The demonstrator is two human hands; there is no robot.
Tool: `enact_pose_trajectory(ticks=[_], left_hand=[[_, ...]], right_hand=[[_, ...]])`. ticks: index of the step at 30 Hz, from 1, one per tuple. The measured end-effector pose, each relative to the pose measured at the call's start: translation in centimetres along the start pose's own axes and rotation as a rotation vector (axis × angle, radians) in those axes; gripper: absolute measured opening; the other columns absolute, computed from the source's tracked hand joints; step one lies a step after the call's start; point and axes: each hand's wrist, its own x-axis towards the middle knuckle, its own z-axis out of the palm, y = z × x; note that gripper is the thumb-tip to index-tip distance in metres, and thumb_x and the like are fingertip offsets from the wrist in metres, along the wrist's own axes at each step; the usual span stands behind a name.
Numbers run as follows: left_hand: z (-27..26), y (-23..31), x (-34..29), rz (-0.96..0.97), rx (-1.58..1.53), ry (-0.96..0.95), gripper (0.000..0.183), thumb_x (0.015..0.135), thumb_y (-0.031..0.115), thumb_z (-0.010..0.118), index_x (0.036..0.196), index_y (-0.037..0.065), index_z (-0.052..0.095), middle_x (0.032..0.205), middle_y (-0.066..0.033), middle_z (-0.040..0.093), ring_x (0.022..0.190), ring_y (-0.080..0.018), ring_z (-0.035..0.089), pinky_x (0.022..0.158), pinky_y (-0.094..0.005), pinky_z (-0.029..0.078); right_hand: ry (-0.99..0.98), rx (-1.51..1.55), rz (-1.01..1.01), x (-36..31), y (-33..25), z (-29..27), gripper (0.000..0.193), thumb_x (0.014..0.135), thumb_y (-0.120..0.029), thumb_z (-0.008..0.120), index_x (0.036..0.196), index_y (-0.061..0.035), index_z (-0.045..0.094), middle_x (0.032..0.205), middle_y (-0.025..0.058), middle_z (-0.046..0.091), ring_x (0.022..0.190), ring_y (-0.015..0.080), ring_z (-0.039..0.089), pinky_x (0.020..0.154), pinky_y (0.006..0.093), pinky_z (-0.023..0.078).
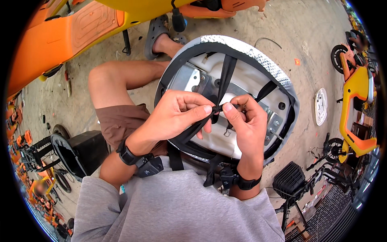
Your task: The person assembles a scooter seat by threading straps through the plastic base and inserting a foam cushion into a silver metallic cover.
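An upturned scooter seat (pixel 252 52) with a silvery quilted cover rests on my lap, its pale underside and metal brackets facing up. Black fabric straps (pixel 228 72) cross the underside and meet in a knot near its middle. My left hand (pixel 181 111) pinches the strap at the left of the knot between thumb and forefinger. Against the knot's right side, my right hand (pixel 246 119) is closed on the strap, thumb and forefinger pressed together. Another strap (pixel 266 90) runs from there to the upper right rim. Loose strap ends (pixel 212 171) hang at the near edge.
Orange and yellow scooter bodywork (pixel 92 28) stands at the upper left. A black open bin (pixel 82 153) is left of my leg. On the concrete floor to the right lies a white oval part (pixel 321 107), near a yellow scooter frame (pixel 356 113) and a black basket (pixel 289 179).
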Motion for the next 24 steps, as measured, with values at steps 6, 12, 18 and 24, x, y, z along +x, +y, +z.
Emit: enact_pose_trajectory(ticks=[6, 12, 18, 24], left_hand=[[0.2, -0.3, 0.0, 0.030, -0.020, -0.001, 0.025, 0.103, 0.018, 0.062, 0.110, -0.005, 0.069, 0.080, -0.0104, 0.072, 0.067, -0.0122, 0.067, 0.059, -0.0258, 0.057], [0.6, -0.1, 0.1, 0.015, 0.012, 0.035, 0.021, 0.103, 0.016, 0.062, 0.107, -0.003, 0.069, 0.075, -0.0086, 0.071, 0.063, -0.0111, 0.068, 0.056, -0.0220, 0.056], [0.2, -0.4, 0.0, 0.081, 0.032, -0.013, 0.019, 0.101, 0.014, 0.063, 0.108, -0.003, 0.069, 0.077, -0.0096, 0.071, 0.064, -0.0126, 0.068, 0.059, -0.0241, 0.058], [-0.1, -1.0, -0.2, 0.096, -0.075, -0.047, 0.021, 0.101, 0.012, 0.063, 0.114, -0.004, 0.067, 0.083, -0.0126, 0.071, 0.069, -0.0169, 0.070, 0.062, -0.0279, 0.059]], right_hand=[[-0.010, -0.042, -0.040, -0.6, -0.6, 0.1, 0.013, 0.093, -0.010, 0.074, 0.097, 0.0022, 0.070, 0.064, -0.0080, 0.048, 0.056, -0.0016, 0.035, 0.049, 0.0194, 0.024], [0.062, -0.069, -0.046, -0.2, -0.4, 0.4, 0.010, 0.093, -0.007, 0.073, 0.097, 0.0019, 0.071, 0.065, -0.0092, 0.048, 0.059, -0.0008, 0.033, 0.052, 0.0198, 0.023], [0.073, -0.109, -0.043, -0.1, -0.6, 0.5, 0.010, 0.092, -0.008, 0.074, 0.096, 0.0015, 0.072, 0.064, -0.0096, 0.046, 0.057, -0.0012, 0.032, 0.051, 0.0197, 0.022], [0.019, -0.018, -0.081, -1.1, -1.2, 0.9, 0.012, 0.093, -0.009, 0.074, 0.097, 0.0019, 0.072, 0.062, -0.0089, 0.050, 0.054, -0.0030, 0.035, 0.049, 0.0186, 0.023]])
